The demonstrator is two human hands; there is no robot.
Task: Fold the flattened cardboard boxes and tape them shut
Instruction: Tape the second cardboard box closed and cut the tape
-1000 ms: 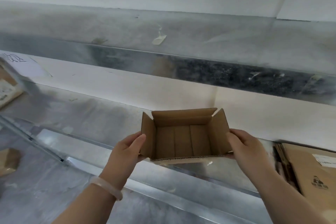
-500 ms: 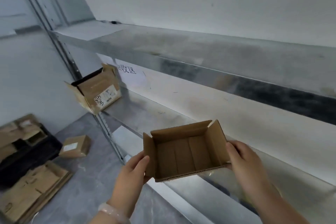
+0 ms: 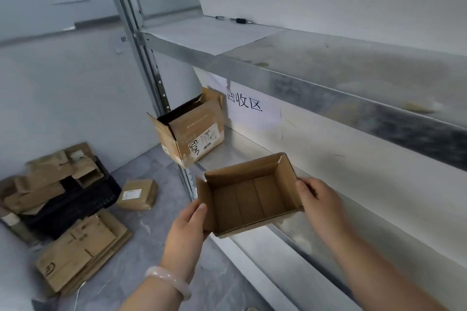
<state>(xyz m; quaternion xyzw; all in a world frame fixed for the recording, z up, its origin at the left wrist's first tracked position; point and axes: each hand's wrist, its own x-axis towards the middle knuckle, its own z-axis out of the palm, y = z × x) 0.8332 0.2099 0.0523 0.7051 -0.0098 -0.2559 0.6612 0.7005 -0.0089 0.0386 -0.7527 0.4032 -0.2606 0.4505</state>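
Fingers [image 3: 307, 188] grip an open, rectangular, corrugated cardboard box [image 3: 250, 199].

You hold a small box [image 3: 249, 199] in the air between your left hand [image 3: 188, 227] and right hand [image 3: 321, 204], just in front of the shelf [image 3: 240, 149]. It's plain brown, open side up and tilted toward you. The side flaps stand up, and the bottom is closed, with creases showing inside. A bigger box [image 3: 192, 131] sits open on the shelf's left end, overhanging the edge, with labels on its side. A shut box [image 3: 137, 194] with a label lies on the floor [image 3: 156, 235]. Flat boxes [image 3: 80, 247] lie stacked near it.
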